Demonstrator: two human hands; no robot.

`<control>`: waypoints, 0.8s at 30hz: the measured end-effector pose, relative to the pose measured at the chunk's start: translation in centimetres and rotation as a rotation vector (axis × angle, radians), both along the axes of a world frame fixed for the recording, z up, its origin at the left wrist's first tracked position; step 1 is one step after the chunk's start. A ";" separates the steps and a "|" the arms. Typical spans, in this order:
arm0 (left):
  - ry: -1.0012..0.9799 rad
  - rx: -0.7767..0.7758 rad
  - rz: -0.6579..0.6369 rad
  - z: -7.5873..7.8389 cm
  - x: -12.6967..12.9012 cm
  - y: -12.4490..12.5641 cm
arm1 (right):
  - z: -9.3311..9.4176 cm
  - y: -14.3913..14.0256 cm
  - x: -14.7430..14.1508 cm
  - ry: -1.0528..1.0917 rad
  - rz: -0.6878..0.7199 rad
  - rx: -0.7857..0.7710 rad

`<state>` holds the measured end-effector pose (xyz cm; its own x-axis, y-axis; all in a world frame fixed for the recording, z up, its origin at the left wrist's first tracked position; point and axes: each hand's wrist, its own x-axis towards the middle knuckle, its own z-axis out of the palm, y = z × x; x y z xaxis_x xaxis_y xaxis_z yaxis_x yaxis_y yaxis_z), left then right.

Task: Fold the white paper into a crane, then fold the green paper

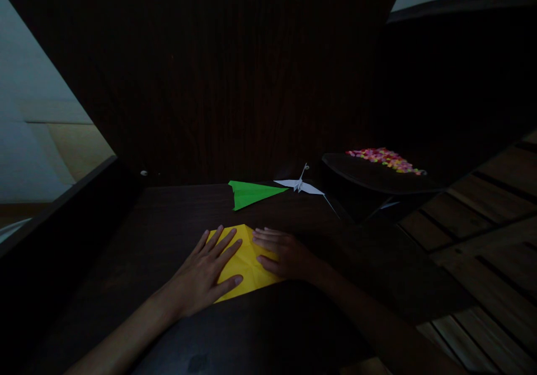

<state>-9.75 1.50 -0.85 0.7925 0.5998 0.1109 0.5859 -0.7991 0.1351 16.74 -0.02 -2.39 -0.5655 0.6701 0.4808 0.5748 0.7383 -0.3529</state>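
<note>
Worktop point(159, 235): dark wood, lit dimly; its right edge falls away to slatted floor, its far edge meets a dark panel. Bare surface lies open to the left of the hands and near the person.

Yellow paper point(247, 260): creased sheet, flat at mid-worktop, one corner pointing away from the person, long axis running near-to-far.

Left hand point(205, 271): grip spread, palm flat on the paper's left half.

Right hand point(285, 255): fingers extended, pressed flat on the right half.

Green paper plane point(251, 193): beyond the hands, well apart, nose pointing right.

White paper crane point(300, 185): just right of the plane.
</note>
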 end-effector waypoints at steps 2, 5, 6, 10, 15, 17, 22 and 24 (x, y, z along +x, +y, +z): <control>-0.012 0.011 -0.007 0.0 0.0 0.0 | 0.0 -0.1 0.0 -0.004 0.006 -0.001; -0.011 0.015 -0.008 -0.1 0.0 0.0 | -0.1 -0.2 0.1 -0.028 0.013 -0.009; -0.004 0.012 -0.004 -0.1 0.0 0.0 | -0.1 -0.2 0.1 -0.037 0.015 -0.015; 0.015 0.000 0.000 -0.1 0.0 0.0 | 0.2 -0.3 0.1 -0.066 0.027 -0.046; 0.016 -0.008 -0.001 -0.1 -0.1 0.0 | 0.5 -0.2 0.0 -0.108 0.025 -0.060; 0.017 -0.013 0.003 0.0 0.0 0.1 | 0.3 -0.1 -0.1 -0.126 0.010 -0.047; 0.002 -0.002 -0.002 -0.1 0.0 0.1 | 0.1 0.0 -0.2 -0.174 -0.022 -0.069; 0.004 -0.005 -0.001 -0.2 0.0 0.0 | 0.3 -0.1 -0.2 -0.203 -0.036 -0.109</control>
<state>-9.79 1.54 -1.02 0.7933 0.5999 0.1041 0.5860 -0.7987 0.1369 16.53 -0.13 -2.06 -0.6178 0.7336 0.2831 0.6679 0.6796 -0.3035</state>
